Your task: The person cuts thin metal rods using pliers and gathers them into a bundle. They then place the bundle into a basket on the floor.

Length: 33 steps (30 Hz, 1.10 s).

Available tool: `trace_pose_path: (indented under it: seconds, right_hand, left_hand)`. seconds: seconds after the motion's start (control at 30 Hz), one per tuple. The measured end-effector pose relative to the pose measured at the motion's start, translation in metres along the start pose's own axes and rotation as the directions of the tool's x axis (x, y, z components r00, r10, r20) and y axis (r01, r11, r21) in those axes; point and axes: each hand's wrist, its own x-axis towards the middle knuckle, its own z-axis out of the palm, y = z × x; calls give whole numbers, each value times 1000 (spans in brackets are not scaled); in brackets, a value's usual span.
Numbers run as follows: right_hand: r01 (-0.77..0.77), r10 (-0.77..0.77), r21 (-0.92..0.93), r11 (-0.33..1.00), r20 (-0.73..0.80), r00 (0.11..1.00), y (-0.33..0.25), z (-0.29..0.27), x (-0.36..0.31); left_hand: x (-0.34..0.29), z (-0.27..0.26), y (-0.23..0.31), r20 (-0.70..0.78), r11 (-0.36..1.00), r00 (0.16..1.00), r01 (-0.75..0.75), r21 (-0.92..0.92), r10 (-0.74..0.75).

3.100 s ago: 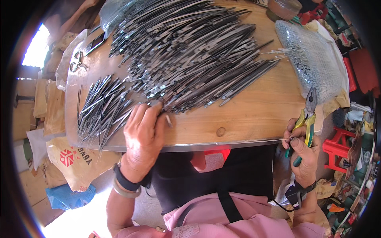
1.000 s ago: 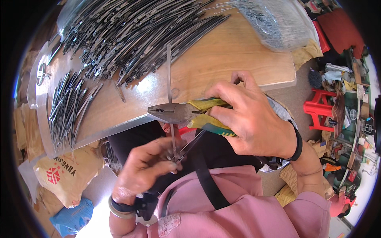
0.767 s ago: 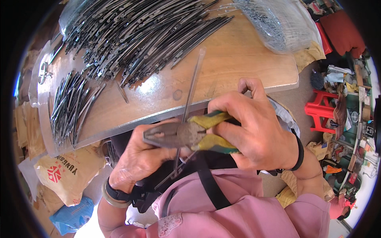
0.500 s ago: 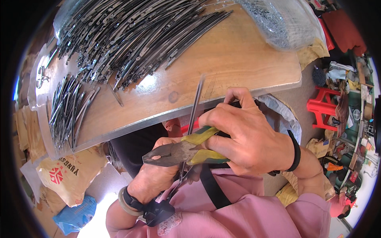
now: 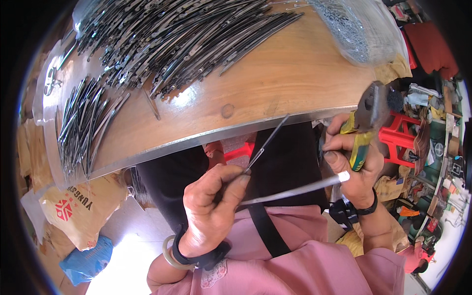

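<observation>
Your left hand (image 5: pixel 211 196) had its thumb and fingers pinched together on two thin pieces in front of your lap, just short of the table (image 5: pixel 314 64): a narrow dark strip (image 5: pixel 276 132), slanting up toward the table edge with a slim wire-like loop near your fingertips, and a pale flat strip (image 5: pixel 300 191), reaching across toward your right hand. Your right hand (image 5: pixel 368 169) was wrapped around the combination pliers (image 5: pixel 372 110), head upward; blur hid whether their jaws met. You could not have told from this view whether the pale strip's far end touched your right hand or only passed in front of it. Both strips looked light, smooth and springy, apt to flex along their length yet firm edge-on, and they might have slid or twisted in a loose pinch. The best hold was probably close to the end being worked, flat faces between thumb and forefinger, keeping skin off the edges; the loop looked easiest to bend out of shape. The pliers were likely the heaviest thing you held, best gripped well back on the handles. Half a second earlier, their head had lain across your left hand and the strip; now they stood well apart from it, and the two pieces fanned out separately.
</observation>
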Motion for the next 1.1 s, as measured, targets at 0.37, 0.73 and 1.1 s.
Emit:
trace_pose_path:
  seconds: [0.37, 0.73, 1.1]
  right_hand:
    - [62, 3, -125, 990, 464, 886, -13, 1, -28]
    - [127, -16, -169, 977, 544, 839, -14, 7, -22]
    - [169, -40, -203, 964, 519, 854, -12, 10, -17]
  left_hand:
    - [-4, -5, 7, 36, 833, 885, -451, 322, 465]
    - [-5, -3, 5, -9, 979, 980, -199, -38, 198]
    - [1, 1, 1, 20, 967, 967, -255, 7, 255]
